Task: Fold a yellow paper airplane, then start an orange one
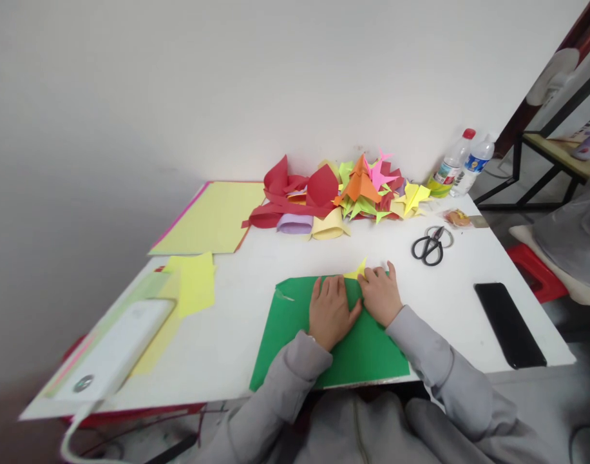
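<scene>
A green sheet (372, 361) lies at the table's front edge, in front of me. My left hand (330, 312) rests flat on it, fingers stretched forward and thumb out to the right. At the sheet's far edge is a small folded yellow paper (357, 270) with a pointed tip sticking up. My right hand (380, 296) has its thumb and index finger closed at the right end of this yellow paper, while the little finger sticks out. Part of the yellow paper is hidden behind both hands' fingers.
Folded paper shapes (319, 193) are heaped against the wall. Scissors (429, 246), a black phone (510, 325) and bottles (471, 164) stand or lie to the right. Large yellow sheets (212, 216), loose yellow papers (196, 283) and a white power bank (125, 348) with a cable are left.
</scene>
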`<act>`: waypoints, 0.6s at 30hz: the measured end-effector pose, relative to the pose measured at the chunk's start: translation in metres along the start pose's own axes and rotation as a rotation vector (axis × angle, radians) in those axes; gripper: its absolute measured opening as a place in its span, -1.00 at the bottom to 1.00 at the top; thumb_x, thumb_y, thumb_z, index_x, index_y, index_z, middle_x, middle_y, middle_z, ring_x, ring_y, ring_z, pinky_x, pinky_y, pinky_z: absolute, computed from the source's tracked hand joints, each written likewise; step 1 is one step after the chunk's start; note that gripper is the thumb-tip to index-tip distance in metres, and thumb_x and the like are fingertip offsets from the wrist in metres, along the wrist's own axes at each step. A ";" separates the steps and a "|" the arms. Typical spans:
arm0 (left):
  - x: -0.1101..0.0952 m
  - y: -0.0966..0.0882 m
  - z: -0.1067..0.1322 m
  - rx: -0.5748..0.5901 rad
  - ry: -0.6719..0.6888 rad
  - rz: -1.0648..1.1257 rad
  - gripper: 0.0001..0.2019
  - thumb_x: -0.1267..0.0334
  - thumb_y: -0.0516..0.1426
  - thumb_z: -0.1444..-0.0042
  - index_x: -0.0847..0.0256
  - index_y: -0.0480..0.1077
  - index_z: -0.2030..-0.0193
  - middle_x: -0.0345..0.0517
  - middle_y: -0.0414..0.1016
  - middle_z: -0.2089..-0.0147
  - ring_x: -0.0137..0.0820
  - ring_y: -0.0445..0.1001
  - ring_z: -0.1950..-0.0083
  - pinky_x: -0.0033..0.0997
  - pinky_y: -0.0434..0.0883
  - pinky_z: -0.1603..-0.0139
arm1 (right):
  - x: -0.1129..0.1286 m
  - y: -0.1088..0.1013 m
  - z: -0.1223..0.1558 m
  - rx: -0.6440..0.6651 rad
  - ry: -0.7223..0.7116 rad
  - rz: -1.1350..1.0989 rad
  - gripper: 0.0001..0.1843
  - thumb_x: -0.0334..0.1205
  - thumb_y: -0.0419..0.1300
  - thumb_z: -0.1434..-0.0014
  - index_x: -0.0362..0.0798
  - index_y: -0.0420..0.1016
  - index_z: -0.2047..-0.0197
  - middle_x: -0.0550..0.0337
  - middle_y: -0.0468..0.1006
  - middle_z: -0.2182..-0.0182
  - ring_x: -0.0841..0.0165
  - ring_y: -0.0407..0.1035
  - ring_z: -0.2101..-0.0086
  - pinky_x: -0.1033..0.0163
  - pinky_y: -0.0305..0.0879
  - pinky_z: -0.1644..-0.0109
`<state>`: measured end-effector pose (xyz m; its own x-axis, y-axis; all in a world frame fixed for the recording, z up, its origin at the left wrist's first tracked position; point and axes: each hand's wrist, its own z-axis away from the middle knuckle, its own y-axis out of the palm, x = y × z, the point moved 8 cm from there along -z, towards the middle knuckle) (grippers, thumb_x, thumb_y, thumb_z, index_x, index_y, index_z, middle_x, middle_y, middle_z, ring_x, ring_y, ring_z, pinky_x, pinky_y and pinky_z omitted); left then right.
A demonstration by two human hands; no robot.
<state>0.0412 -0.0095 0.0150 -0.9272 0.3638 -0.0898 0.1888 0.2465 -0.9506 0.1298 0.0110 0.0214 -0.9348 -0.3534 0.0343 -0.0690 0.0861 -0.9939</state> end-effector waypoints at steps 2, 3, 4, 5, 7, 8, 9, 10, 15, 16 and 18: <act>0.003 0.000 0.001 -0.010 -0.014 0.020 -0.49 0.05 0.09 -0.18 0.44 0.37 -0.13 0.32 0.46 -0.06 0.03 0.40 -0.10 0.11 0.21 -0.25 | 0.000 0.000 0.000 -0.011 0.000 -0.010 -0.71 -0.38 0.04 -0.28 -0.09 0.54 0.04 -0.01 0.53 0.14 0.14 0.32 0.09 -0.25 -0.14 -0.31; 0.006 0.000 0.001 -0.014 -0.027 0.024 -0.49 0.05 0.09 -0.18 0.44 0.37 -0.13 0.33 0.46 -0.06 0.04 0.40 -0.11 0.13 0.21 -0.24 | 0.000 0.001 0.001 -0.015 -0.001 -0.015 -0.72 -0.38 0.05 -0.27 -0.10 0.54 0.05 -0.01 0.52 0.15 0.13 0.32 0.09 -0.25 -0.14 -0.31; 0.009 0.000 0.001 -0.017 -0.042 0.025 -0.48 0.05 0.09 -0.18 0.44 0.37 -0.13 0.33 0.45 -0.07 0.05 0.39 -0.11 0.14 0.21 -0.23 | 0.000 0.001 0.001 -0.020 -0.002 -0.019 -0.72 -0.38 0.05 -0.27 -0.11 0.54 0.05 -0.01 0.52 0.16 0.12 0.31 0.08 -0.25 -0.14 -0.31; 0.014 -0.001 0.002 -0.020 -0.058 0.024 -0.48 0.05 0.09 -0.17 0.44 0.37 -0.13 0.34 0.45 -0.06 0.06 0.39 -0.11 0.16 0.22 -0.22 | 0.000 0.001 0.001 -0.026 -0.004 -0.022 -0.72 -0.39 0.05 -0.27 -0.11 0.54 0.05 -0.01 0.52 0.16 0.12 0.31 0.08 -0.25 -0.14 -0.31; 0.023 -0.002 0.004 -0.022 -0.079 0.018 -0.50 0.05 0.09 -0.18 0.43 0.37 -0.11 0.32 0.46 -0.04 0.06 0.39 -0.09 0.17 0.23 -0.20 | 0.000 0.002 0.001 -0.040 -0.010 -0.028 -0.71 -0.41 0.03 -0.27 -0.11 0.55 0.05 -0.02 0.52 0.17 0.13 0.30 0.09 -0.25 -0.15 -0.31; 0.028 -0.003 0.005 -0.022 -0.080 0.017 -0.51 0.06 0.08 -0.19 0.42 0.38 -0.10 0.31 0.46 -0.03 0.05 0.40 -0.09 0.17 0.23 -0.20 | 0.000 0.002 0.001 -0.047 -0.015 -0.029 -0.70 -0.42 0.02 -0.28 -0.11 0.55 0.06 -0.02 0.52 0.17 0.14 0.30 0.09 -0.25 -0.15 -0.31; 0.032 -0.003 0.006 -0.022 -0.078 0.019 -0.54 0.07 0.07 -0.20 0.41 0.38 -0.09 0.29 0.46 -0.02 0.04 0.40 -0.08 0.17 0.22 -0.20 | 0.000 0.003 0.001 -0.050 -0.017 -0.029 -0.69 -0.43 0.01 -0.28 -0.11 0.55 0.06 -0.02 0.52 0.17 0.15 0.29 0.10 -0.25 -0.15 -0.31; 0.037 -0.004 0.006 -0.023 -0.079 0.021 -0.57 0.09 0.06 -0.21 0.39 0.39 -0.07 0.28 0.46 -0.01 0.02 0.41 -0.08 0.16 0.22 -0.20 | 0.000 0.004 0.000 -0.051 -0.018 -0.027 -0.68 -0.44 0.00 -0.28 -0.10 0.55 0.07 -0.02 0.52 0.17 0.15 0.29 0.11 -0.25 -0.15 -0.31; 0.056 -0.001 0.002 -0.020 -0.126 0.080 -0.73 0.22 0.04 -0.22 0.30 0.45 0.05 0.19 0.46 0.03 -0.05 0.44 -0.02 0.03 0.35 -0.05 | 0.001 0.006 0.001 -0.054 -0.020 -0.016 -0.68 -0.45 -0.01 -0.28 -0.12 0.54 0.05 -0.01 0.51 0.18 0.16 0.29 0.11 -0.24 -0.15 -0.31; 0.057 0.000 -0.002 -0.011 -0.127 0.102 -0.75 0.25 0.05 -0.20 0.29 0.45 0.07 0.18 0.46 0.04 -0.06 0.44 0.00 -0.01 0.37 -0.01 | 0.001 0.006 0.001 -0.055 -0.022 -0.016 -0.68 -0.44 -0.01 -0.29 -0.13 0.54 0.04 -0.01 0.51 0.18 0.15 0.29 0.11 -0.24 -0.15 -0.31; 0.057 0.003 -0.011 0.012 -0.109 0.149 -0.78 0.29 0.08 -0.17 0.28 0.47 0.10 0.14 0.46 0.07 -0.09 0.45 0.03 -0.06 0.40 0.03 | 0.001 0.007 0.002 -0.063 -0.020 -0.019 -0.68 -0.44 0.00 -0.28 -0.14 0.54 0.03 -0.01 0.51 0.18 0.15 0.29 0.11 -0.24 -0.16 -0.31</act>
<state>-0.0076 0.0215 0.0102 -0.9190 0.2957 -0.2609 0.3232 0.1860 -0.9279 0.1290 0.0092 0.0138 -0.9259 -0.3745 0.0501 -0.1090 0.1379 -0.9844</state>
